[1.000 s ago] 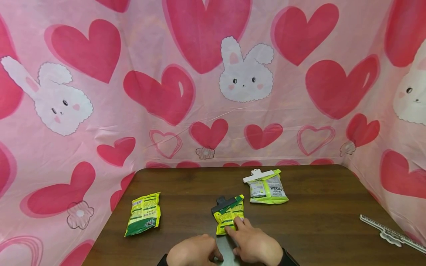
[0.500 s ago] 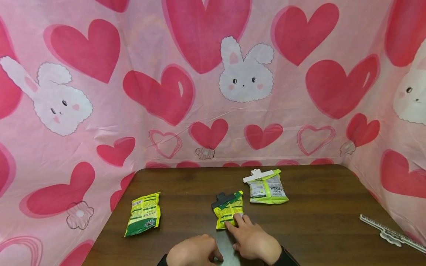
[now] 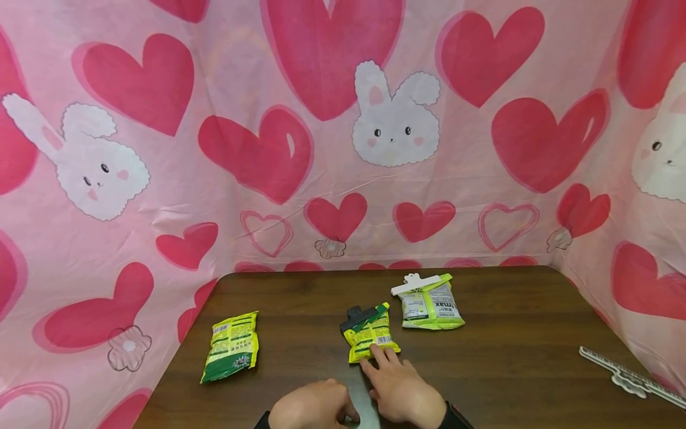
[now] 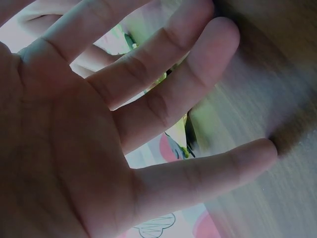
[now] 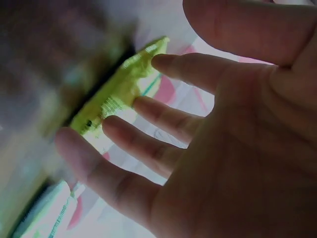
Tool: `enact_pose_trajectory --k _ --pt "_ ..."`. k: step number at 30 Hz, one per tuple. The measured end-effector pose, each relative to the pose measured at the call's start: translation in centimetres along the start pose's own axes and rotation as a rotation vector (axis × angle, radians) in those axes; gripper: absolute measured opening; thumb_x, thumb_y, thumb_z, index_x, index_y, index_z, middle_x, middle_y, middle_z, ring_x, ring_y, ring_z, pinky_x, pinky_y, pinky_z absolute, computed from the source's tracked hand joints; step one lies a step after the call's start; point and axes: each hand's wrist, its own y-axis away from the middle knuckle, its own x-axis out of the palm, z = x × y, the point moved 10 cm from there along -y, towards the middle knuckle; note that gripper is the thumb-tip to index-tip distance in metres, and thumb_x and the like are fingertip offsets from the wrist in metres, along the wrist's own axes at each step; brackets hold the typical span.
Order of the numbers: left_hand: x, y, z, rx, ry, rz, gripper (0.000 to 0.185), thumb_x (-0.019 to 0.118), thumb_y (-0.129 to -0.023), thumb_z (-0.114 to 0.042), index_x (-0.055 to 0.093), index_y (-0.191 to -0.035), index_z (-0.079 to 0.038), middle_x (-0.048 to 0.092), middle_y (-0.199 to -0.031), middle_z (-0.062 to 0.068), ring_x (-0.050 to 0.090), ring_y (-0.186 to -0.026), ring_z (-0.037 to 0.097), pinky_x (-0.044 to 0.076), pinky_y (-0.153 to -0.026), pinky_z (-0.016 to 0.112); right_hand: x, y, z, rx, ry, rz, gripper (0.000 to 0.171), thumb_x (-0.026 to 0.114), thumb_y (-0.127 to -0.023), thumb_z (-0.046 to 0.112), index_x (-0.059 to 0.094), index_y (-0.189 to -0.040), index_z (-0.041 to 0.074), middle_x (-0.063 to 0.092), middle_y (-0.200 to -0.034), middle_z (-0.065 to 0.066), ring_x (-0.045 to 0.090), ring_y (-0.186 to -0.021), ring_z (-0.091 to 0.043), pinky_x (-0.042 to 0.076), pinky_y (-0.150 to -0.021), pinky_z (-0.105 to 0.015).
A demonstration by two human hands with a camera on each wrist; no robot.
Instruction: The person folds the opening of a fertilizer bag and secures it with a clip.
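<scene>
A small yellow-and-green snack bag lies mid-table with a dark clip across its upper end. At the bag's near edge is my right hand, fingers extended. In the right wrist view its fingertips are at or very close to the yellow bag; firm contact is hard to tell. My left hand rests on the table nearer to me, to the left, and holds nothing. Its fingers look spread and nearly straight in the left wrist view, with fingertips on the wood.
Another yellow-and-green bag lies on the left of the brown table. Behind and to the right is a grey-and-lime bag with a white clip. A long white clip lies at the right edge. Pink cloth surrounds the table.
The clipped yellow bag has slid away from me and turned slightly. My right hand followed it forward, then drew back a little to its near edge. The left hand stays in place.
</scene>
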Motion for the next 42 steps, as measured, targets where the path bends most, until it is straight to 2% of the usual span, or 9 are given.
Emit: enact_pose_trajectory --k 9,20,26,29,38,42 --pt "0.2 0.0 -0.1 0.022 -0.008 0.006 0.021 0.077 -0.098 -0.016 0.082 -0.117 -0.011 0.075 -0.091 -0.014 0.065 -0.076 -0.002 0.054 -0.068 0.022 0.7 -0.6 -0.5 0.02 -0.011 0.016 0.054 0.071 -0.101 0.028 0.055 -0.153 0.023 0.029 -0.166 -0.006 0.033 -0.148 -0.033 0.041 -0.106 -0.064" --pt "-0.2 0.4 -0.3 -0.031 0.001 -0.013 0.021 0.076 -0.098 -0.016 0.081 -0.117 -0.01 0.073 -0.089 -0.013 0.064 -0.076 0.0 0.053 -0.069 0.023 0.7 -1.6 -0.8 0.023 -0.014 -0.016 0.063 0.074 -0.1 0.033 0.049 -0.158 0.025 0.026 -0.168 -0.009 0.035 -0.146 -0.037 0.039 -0.106 -0.065" --pt "0.7 -1.2 1.7 0.005 -0.02 0.001 0.022 0.078 -0.097 -0.019 0.082 -0.118 -0.016 0.073 -0.091 -0.017 0.065 -0.077 -0.001 0.054 -0.068 0.025 0.3 -1.9 -1.0 0.017 -0.001 -0.066 0.061 0.072 -0.101 0.034 0.051 -0.157 0.022 0.029 -0.167 -0.012 0.031 -0.147 -0.041 0.028 -0.112 -0.068" --pt "1.1 -1.7 2.4 0.016 -0.024 0.02 0.024 0.079 -0.097 -0.022 0.081 -0.12 -0.017 0.073 -0.092 -0.017 0.065 -0.078 -0.001 0.054 -0.068 0.024 0.3 -2.0 -1.1 0.004 -0.012 -0.098 0.058 0.069 -0.103 0.036 0.052 -0.156 0.021 0.03 -0.166 -0.013 0.031 -0.147 -0.042 0.028 -0.112 -0.068" --pt "0.2 -0.2 0.3 -0.031 0.0 0.013 0.023 0.078 -0.097 -0.015 0.081 -0.119 -0.011 0.072 -0.089 -0.013 0.063 -0.075 0.001 0.053 -0.068 0.025 -0.1 -2.6 -1.5 -0.024 -0.03 -0.17 0.055 0.064 -0.105 0.041 0.055 -0.154 0.018 0.032 -0.165 -0.015 0.034 -0.145 -0.042 0.033 -0.109 -0.068" --pt "0.1 -0.2 0.3 -0.036 -0.013 0.012 0.023 0.078 -0.097 -0.015 0.081 -0.119 -0.012 0.071 -0.087 -0.013 0.062 -0.074 0.001 0.053 -0.068 0.025 -0.5 -2.6 -1.5 -0.024 -0.038 -0.178 0.055 0.063 -0.106 0.041 0.055 -0.154 0.017 0.033 -0.165 -0.016 0.035 -0.145 -0.042 0.034 -0.108 -0.067"
